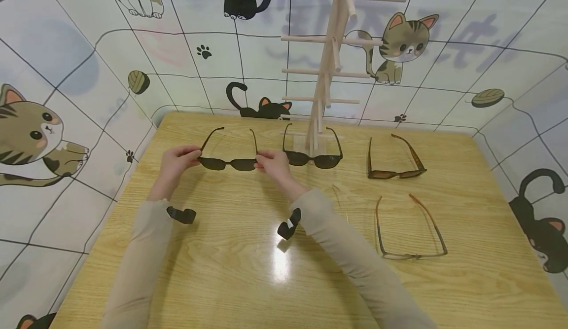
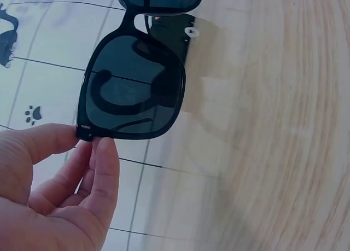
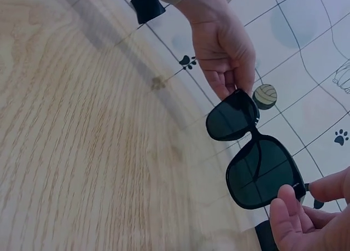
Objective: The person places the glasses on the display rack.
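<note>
A pair of black sunglasses (image 1: 243,164) with dark lenses is held between the two hands, its arms unfolded and pointing away. My left hand (image 1: 179,160) pinches the left corner of the frame between thumb and fingers, as the left wrist view shows at the hinge. At the opposite corner, my right hand (image 1: 275,164) grips the frame near its hinge. The right wrist view shows the tilted lenses (image 3: 260,174) between both hands. Just right of the right hand, another pair of black sunglasses (image 1: 327,162) lies unfolded by the wooden stand's base.
A wooden rack (image 1: 330,57) with several horizontal pegs stands at the table's back. To the right lie brown tortoiseshell glasses (image 1: 383,174) and, nearer, glasses with a pale front and brown arms (image 1: 432,220). A thin-framed item (image 1: 339,198) is partly hidden by the right sleeve. Cat-patterned sheeting surrounds the table.
</note>
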`<state>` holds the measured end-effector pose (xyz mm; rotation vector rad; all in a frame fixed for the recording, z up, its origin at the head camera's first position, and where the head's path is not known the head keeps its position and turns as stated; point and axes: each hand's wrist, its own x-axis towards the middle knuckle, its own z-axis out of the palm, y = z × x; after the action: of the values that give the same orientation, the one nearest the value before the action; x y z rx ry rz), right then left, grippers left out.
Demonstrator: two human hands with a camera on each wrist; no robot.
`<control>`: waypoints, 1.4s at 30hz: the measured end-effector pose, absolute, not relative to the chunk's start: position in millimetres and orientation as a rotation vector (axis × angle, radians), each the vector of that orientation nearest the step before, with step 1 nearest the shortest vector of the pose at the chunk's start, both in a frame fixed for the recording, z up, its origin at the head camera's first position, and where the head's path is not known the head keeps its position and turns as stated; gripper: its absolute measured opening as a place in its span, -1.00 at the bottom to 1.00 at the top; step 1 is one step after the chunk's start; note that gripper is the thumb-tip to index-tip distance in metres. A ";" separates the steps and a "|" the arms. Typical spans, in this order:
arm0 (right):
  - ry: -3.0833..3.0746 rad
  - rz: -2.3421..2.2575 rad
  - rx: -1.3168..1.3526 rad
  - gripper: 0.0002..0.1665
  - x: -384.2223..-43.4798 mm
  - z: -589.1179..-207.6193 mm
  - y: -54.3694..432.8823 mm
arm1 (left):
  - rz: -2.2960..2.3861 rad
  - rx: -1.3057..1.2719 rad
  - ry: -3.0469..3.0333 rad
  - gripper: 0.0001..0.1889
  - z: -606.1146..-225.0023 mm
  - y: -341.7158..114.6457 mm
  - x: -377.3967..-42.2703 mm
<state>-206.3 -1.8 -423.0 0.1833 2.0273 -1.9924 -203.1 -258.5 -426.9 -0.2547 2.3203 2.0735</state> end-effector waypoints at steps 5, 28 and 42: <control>1.995 -2.033 0.171 -0.62 -201.4 -415.6 0.7 | 2.196 -0.295 2.207 -0.84 -416.9 -257.5 -194.0; 1.877 -2.195 -0.034 -0.61 -168.6 -388.1 23.1 | 2.386 -0.195 2.013 -0.92 -385.8 -248.2 -157.0; 1.804 -2.319 -0.128 -0.57 -145.4 -373.2 44.7 | 2.440 -0.054 2.031 -0.89 -364.8 -229.3 -143.5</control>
<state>-145.4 44.7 -373.2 -0.1284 1.8042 -2.3192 -143.5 -229.3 -364.8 -0.0544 2.0315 2.4396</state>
